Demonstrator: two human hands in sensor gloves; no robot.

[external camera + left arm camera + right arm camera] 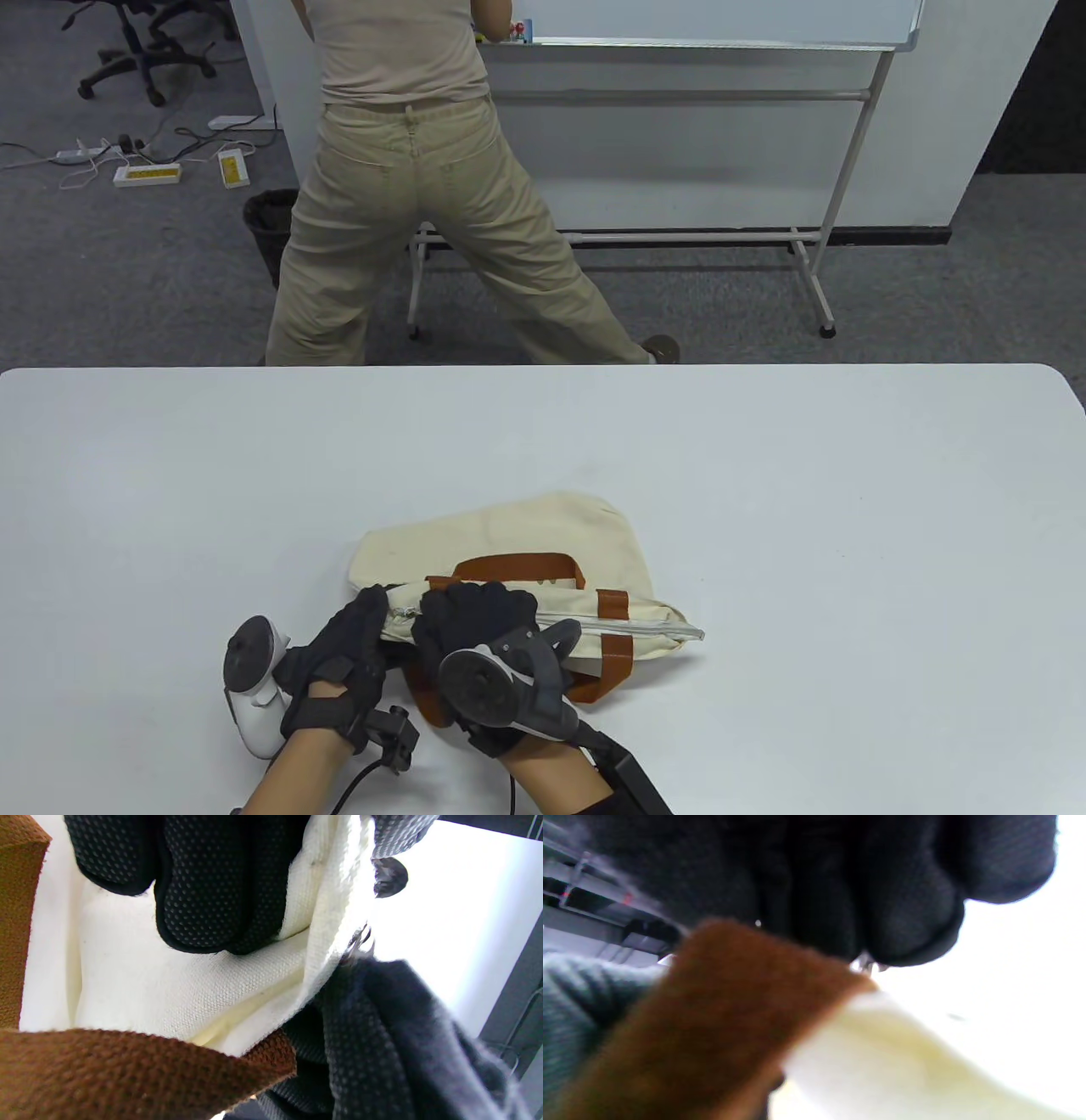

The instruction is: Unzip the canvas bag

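Observation:
A cream canvas bag [526, 543] with brown handles [517, 564] lies on its side on the white table [764, 475], near the front. Its grey zipper [645, 626] runs along the near top edge. My left hand [377, 607] grips the bag's left end; in the left wrist view its fingers [220, 887] press into the canvas [169, 984]. My right hand [462, 607] sits right beside it on the zipper line. A small metal zipper pull [360, 940] shows at the right hand's fingertips, and also glints in the right wrist view [865, 963] under the fingers [903, 899].
A person in beige clothes [416, 195] stands beyond the table's far edge at a whiteboard stand [814, 255]. A brown strap [721, 1005] fills the front of the right wrist view. Bare tabletop lies all round the bag.

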